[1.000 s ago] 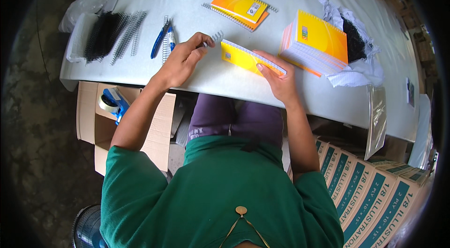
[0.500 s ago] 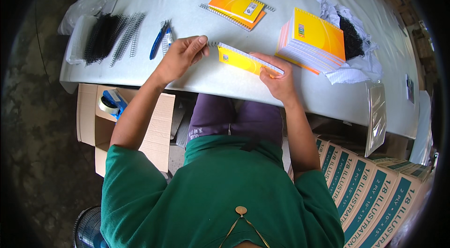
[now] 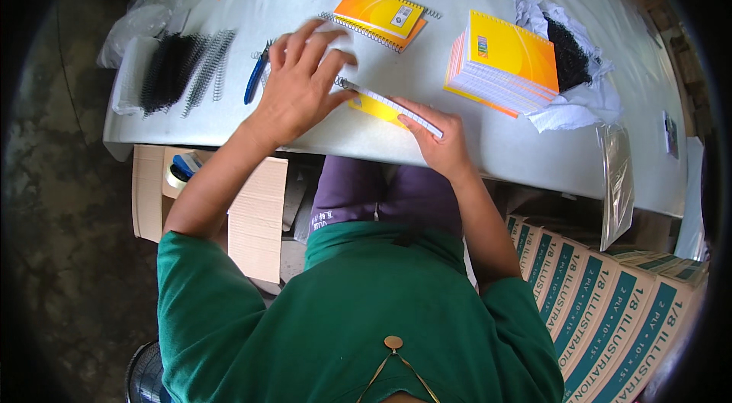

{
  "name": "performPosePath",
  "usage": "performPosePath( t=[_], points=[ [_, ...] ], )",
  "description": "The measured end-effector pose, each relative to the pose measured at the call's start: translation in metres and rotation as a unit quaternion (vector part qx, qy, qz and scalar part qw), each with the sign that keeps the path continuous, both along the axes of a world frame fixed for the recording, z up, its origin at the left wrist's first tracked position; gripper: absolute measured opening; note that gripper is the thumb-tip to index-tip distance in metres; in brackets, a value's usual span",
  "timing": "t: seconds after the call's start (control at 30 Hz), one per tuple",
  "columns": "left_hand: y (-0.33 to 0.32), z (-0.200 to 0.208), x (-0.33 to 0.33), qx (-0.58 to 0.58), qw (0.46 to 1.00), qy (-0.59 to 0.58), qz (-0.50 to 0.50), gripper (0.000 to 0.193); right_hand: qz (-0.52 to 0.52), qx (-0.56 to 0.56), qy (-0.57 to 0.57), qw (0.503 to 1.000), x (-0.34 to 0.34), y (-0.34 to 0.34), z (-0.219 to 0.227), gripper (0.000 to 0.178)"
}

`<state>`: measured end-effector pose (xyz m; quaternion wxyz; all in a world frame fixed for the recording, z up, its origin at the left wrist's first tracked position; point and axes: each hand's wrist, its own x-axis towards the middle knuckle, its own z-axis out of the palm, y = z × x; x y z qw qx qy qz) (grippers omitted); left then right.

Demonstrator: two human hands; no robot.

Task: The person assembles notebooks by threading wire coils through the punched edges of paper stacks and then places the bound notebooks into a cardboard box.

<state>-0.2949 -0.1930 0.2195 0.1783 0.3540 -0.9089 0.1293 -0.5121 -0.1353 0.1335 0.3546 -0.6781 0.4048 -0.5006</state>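
My right hand (image 3: 440,138) grips a yellow notebook (image 3: 376,109) by its right end, just above the near edge of the table. The notebook's white, punched page edge faces up. A dark wire coil (image 3: 342,83) sticks out at its left end. My left hand (image 3: 299,89) hovers over that end with its fingers spread and slightly blurred; it hides part of the notebook, and the thumb is close to the cover's corner. Beside the left hand lie blue-handled pliers (image 3: 257,77), partly covered by it. Beyond both hands rest spiral notebooks (image 3: 381,12) with orange and yellow covers.
A tall stack of yellow notebooks (image 3: 507,60) stands at right, next to black coils on crumpled paper (image 3: 568,52). Rows of spiral coils (image 3: 187,67) lie at left beside plastic wrap (image 3: 149,22). Below the table are an open carton (image 3: 258,220) and printed boxes (image 3: 602,289).
My left hand has gone from a pinch by the coil to spread fingers, turned palm down over the notebook's left end. The notebook and right hand have shifted slightly left and nearer.
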Motion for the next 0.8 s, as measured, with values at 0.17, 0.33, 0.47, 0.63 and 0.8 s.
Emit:
performPosePath(
  t=[0.17,0.33,0.47,0.63,0.8],
  points=[
    [0.058,-0.106,0.006,0.025,1.000,0.017,-0.003,0.098,-0.041,-0.050,0.023,0.998,0.008,0.015,0.001,0.031],
    [0.004,-0.048,-0.003,-0.147,0.977,0.124,0.095,0.099,-0.055,-0.065,-0.011,0.996,0.014,0.025,-0.001,0.029],
    [0.020,-0.054,-0.003,-0.095,0.990,0.085,0.064,0.097,-0.078,-0.055,-0.043,0.995,0.010,0.021,0.002,0.027],
    [0.041,-0.067,0.033,0.076,0.965,0.036,0.248,0.068,-0.087,-0.011,-0.061,0.994,-0.009,0.020,0.001,0.025],
    [-0.021,-0.079,0.101,-0.033,0.960,-0.013,0.278,0.071,-0.017,0.022,-0.064,0.998,0.001,0.017,0.006,0.025]
  ],
)
